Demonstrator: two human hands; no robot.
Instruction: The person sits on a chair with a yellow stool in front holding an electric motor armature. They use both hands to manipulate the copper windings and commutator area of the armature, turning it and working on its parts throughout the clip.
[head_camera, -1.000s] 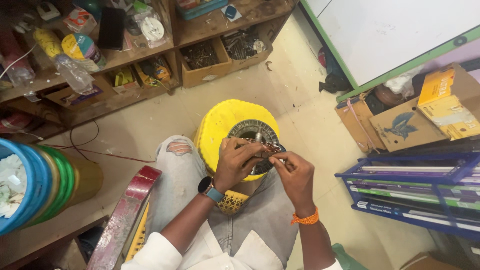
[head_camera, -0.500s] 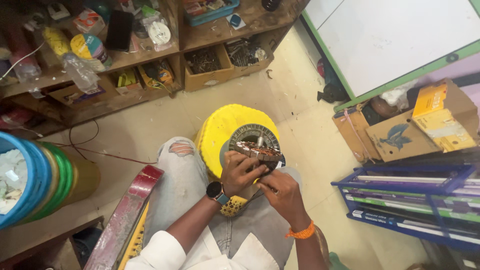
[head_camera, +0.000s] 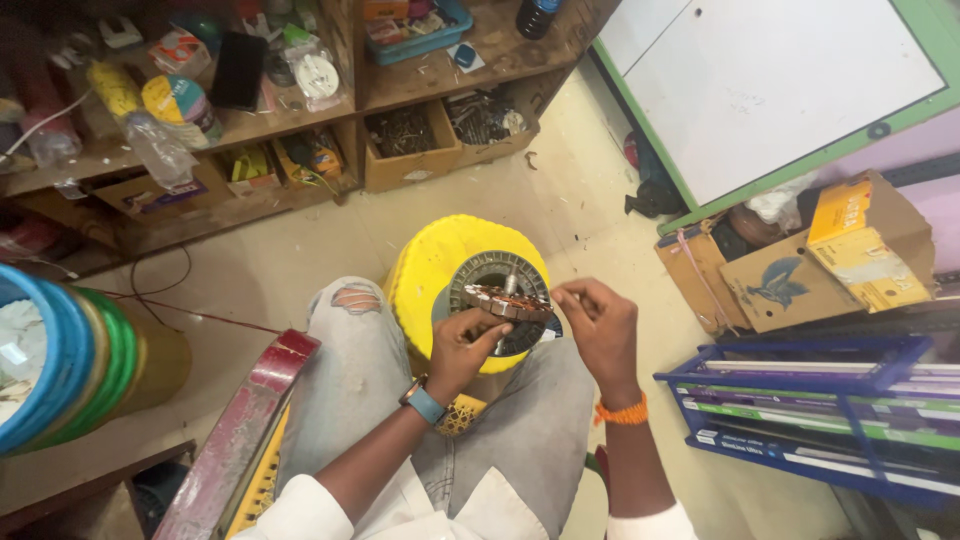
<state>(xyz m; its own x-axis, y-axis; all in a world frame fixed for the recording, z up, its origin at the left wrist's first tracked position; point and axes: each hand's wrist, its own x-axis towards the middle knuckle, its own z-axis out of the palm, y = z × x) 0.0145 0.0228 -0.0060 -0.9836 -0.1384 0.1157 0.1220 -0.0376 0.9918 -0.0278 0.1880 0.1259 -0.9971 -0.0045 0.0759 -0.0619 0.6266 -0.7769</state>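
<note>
Far left: a stack of blue and green rings (head_camera: 55, 375) sits at my left edge, on a low wooden ledge.
Red bar: a worn red and yellow bar (head_camera: 235, 440) leans beside my left knee.
Shelves: the wooden shelving (head_camera: 300, 120) runs across the top, crowded with packets, bottles and small cardboard boxes of parts.
Left hand: my left hand (head_camera: 470, 345), with a blue-strapped watch on its wrist, is curled under the motor winding (head_camera: 505, 300); thumb and fingers are closed on its near edge.
Motor winding: it is a round core with copper-coloured coils and a short shaft in the middle, held tilted above the yellow stool (head_camera: 435, 270), over the knees.
Stool: it stands on the pale floor just ahead of my legs, and the winding hides part of its seat.
Right hand: my right hand (head_camera: 600, 325), an orange thread at its wrist, pinches at the winding's right rim with fingertips drawn together; I cannot tell whether something thin is held between them.
Right side: an open cardboard box (head_camera: 780, 270) lies by the wall, with a blue rack (head_camera: 820, 400) below it.
</note>
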